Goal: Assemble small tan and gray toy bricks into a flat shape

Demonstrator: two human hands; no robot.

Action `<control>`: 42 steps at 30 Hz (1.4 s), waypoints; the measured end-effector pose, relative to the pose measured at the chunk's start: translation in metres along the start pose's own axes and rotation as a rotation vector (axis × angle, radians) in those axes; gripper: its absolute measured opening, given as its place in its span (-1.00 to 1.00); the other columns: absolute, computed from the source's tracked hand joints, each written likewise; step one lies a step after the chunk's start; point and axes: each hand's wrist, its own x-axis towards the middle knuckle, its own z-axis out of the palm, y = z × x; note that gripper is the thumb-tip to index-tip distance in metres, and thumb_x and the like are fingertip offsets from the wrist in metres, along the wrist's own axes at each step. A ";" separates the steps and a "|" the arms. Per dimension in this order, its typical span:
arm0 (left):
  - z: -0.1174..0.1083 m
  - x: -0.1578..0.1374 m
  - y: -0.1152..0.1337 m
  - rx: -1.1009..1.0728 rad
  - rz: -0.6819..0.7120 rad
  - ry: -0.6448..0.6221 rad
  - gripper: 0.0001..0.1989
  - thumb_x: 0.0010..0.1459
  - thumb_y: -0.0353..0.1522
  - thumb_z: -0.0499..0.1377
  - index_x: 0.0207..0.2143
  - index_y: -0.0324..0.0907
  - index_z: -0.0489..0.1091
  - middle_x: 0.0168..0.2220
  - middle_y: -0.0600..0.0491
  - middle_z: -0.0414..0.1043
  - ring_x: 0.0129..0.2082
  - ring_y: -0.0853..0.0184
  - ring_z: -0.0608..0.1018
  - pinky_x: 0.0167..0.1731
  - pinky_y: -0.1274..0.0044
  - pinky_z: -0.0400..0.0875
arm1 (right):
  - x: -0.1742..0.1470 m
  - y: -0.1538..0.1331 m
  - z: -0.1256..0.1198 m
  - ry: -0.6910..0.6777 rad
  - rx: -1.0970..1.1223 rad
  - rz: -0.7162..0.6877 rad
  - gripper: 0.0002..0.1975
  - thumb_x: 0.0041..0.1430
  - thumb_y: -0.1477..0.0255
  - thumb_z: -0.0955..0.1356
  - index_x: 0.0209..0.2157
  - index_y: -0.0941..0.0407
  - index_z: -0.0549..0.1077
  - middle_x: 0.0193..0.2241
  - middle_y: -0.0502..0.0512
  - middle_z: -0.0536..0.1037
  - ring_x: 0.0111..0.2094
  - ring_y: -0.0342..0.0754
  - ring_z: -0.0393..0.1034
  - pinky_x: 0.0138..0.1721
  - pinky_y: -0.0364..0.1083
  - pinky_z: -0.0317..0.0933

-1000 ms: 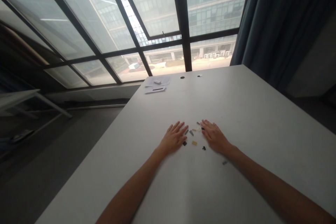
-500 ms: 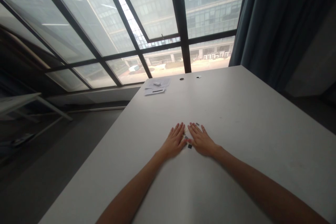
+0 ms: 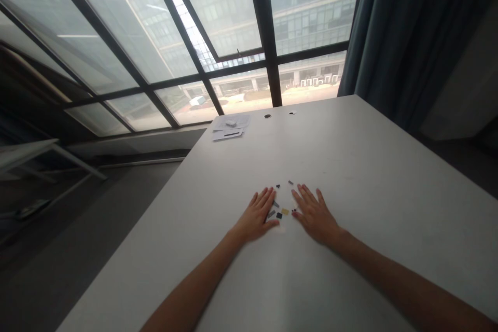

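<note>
My left hand (image 3: 259, 216) lies flat on the white table (image 3: 233, 280), fingers stretched forward, with small pieces along its inner edge. Across a narrow gap, my right hand (image 3: 314, 213) rests palm down, its fingers apart. Between them are scattered several small flat pieces: a yellow piece (image 3: 285, 211), a black piece (image 3: 279, 216), grey strips, one of them a grey strip (image 3: 271, 213) by my left thumb, and tiny dark bits (image 3: 293, 210) at my right thumb. Farther forward sit a dark bit (image 3: 277, 186) and another small grey piece (image 3: 290, 182). Their exact kind is too small to tell.
Papers (image 3: 229, 127) with a small light object and a dark strip lie at the far left corner. Two round holes, one a dark cable hole (image 3: 267, 116), are near the back edge. Windows stand behind; a blue curtain (image 3: 373, 36) hangs at right.
My right hand has moved to the right, away from my left hand. The gap between them has widened and uncovered more small pieces, including the yellow one.
</note>
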 end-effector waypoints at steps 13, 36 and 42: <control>-0.004 -0.011 0.048 0.025 0.184 -0.026 -0.33 0.38 -0.03 -0.07 0.44 0.01 -0.11 0.44 0.01 -0.08 0.45 0.14 -0.06 0.41 0.18 -0.13 | 0.087 0.042 0.004 -0.037 0.274 -0.036 -0.47 0.39 0.41 0.08 0.30 0.18 0.27 0.35 0.23 0.21 0.38 0.02 0.03 0.35 0.16 -0.08; -0.001 0.040 -0.026 -0.012 -0.195 0.017 -0.37 0.43 -0.06 -0.19 0.43 -0.10 -0.08 0.46 -0.12 -0.22 0.45 0.09 -0.11 0.35 0.06 -0.10 | 0.027 -0.038 0.018 -0.191 0.147 -0.191 -0.16 0.34 -0.01 0.16 0.41 0.29 -0.02 0.42 0.37 -0.11 0.45 0.18 -0.32 0.39 0.30 -0.44; -0.008 0.044 -0.042 -0.159 -0.195 0.137 -0.41 0.44 -0.14 -0.19 0.43 -0.12 -0.07 0.44 -0.09 -0.10 0.45 0.21 -0.03 0.38 0.17 -0.02 | 0.042 -0.047 0.025 -0.102 0.154 -0.196 -0.24 0.40 0.07 0.10 0.42 0.28 -0.07 0.43 0.30 -0.11 0.45 0.11 -0.30 0.40 0.24 -0.38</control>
